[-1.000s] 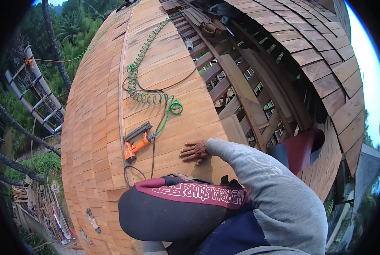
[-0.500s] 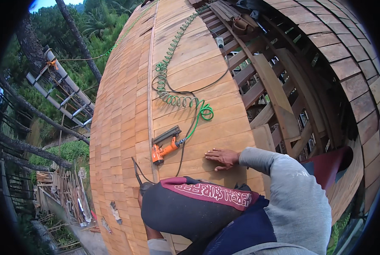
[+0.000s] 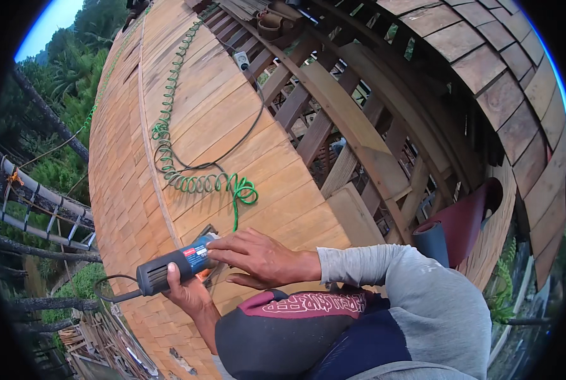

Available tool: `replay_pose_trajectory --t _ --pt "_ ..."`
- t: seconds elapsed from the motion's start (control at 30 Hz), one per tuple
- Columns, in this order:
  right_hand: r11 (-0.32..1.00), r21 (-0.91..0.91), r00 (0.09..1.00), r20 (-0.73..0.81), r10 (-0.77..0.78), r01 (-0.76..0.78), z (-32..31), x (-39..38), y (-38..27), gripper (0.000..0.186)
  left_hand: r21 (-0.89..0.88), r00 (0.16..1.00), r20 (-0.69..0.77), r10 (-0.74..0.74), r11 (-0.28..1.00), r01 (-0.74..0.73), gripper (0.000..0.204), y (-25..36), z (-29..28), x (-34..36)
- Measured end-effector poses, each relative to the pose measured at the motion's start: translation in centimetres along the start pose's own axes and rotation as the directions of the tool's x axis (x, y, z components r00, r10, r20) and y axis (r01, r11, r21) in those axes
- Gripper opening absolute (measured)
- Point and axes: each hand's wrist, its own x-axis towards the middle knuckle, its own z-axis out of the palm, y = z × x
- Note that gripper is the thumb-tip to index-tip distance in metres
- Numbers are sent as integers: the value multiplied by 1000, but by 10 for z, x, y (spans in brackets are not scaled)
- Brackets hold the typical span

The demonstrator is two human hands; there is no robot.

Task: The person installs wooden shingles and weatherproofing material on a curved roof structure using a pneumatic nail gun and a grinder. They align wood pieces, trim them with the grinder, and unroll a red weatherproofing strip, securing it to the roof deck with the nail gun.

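Hands: left hand wraps the body of a blue-and-black power tool, thumb on top, underside fingers hidden. Right hand lies over the tool's front end, fingers loosely extended; cannot tell whether it grips. Tool is above the wooden roof boards, partly covering an orange tool. Green coiled hose lies beyond.

- A corded power tool, its rounded body black at the rear and blue toward the front, with red and white labels on the blue part.
- It lies slantwise in the left hand, rear end to the left, front end farther right and away from the person.
- Its black cord loops from the rear.
- Its front tip is hidden.
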Motion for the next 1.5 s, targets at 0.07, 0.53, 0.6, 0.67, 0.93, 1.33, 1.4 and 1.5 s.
replay_pose_trajectory --t 0.07,0.53,0.6,0.67,0.93,1.33,1.4,1.5 --pt "996 -86 996 -92 -17 9 -11 -10 1 61 -166 983 29 -184 968 186 51 -20 4 16" --pt "789 88 779 260 571 -608 -56 -76 17 54 -251 711 218 -669 665 703 71 -136 95 -41" --pt "541 315 622 485 615 -780 -41 -94 26 60 -321 726 225 -650 654 685 74 -135 99 -37" --pt "272 679 577 270 770 -682 6 -117 52 70 -392 707 281 -649 595 702 77 -135 104 -39" --pt "-327 878 574 75 815 350 -11 -26 61 69 -123 649 628 -429 769 627 89 -117 118 -55" --pt "395 861 246 -327 913 -320 -309 -205 116 43 709 -285 544 -789 250 659 48 -167 -109 -72" --pt "428 585 190 -424 885 -689 -373 -227 115 50 707 -183 513 -839 292 645 46 -166 -145 -43" --pt "337 -89 308 -665 680 -937 -456 -278 151 75 683 -13 505 -863 390 618 43 -160 -185 2"
